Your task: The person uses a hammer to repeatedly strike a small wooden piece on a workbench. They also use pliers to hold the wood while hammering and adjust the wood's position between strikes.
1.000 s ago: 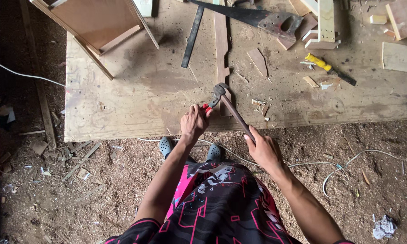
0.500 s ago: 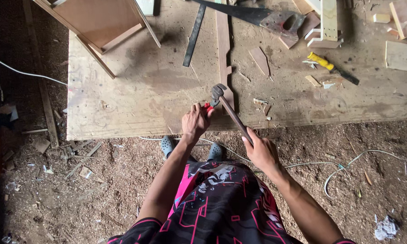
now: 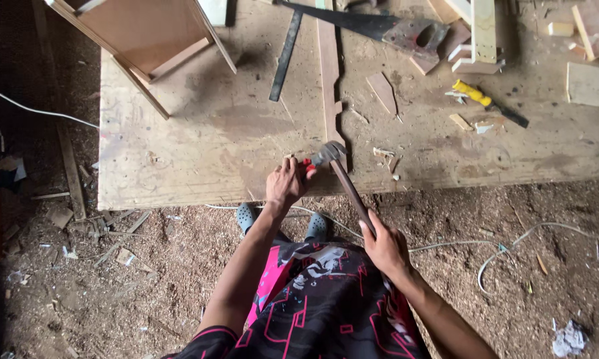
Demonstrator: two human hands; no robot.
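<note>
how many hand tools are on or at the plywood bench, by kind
hammer, gripped in the right hand: 1
handsaw: 1
yellow-handled screwdriver: 1
small red-handled tool, in the left hand, kind unclear: 1
flat dark metal bar: 1
total: 5

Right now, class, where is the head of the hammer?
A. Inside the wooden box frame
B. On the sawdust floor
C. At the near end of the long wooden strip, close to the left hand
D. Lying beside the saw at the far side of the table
C: the right hand grips the hammer by its handle, and its head sits at the near end of the wooden strip, beside the left hand.
</note>
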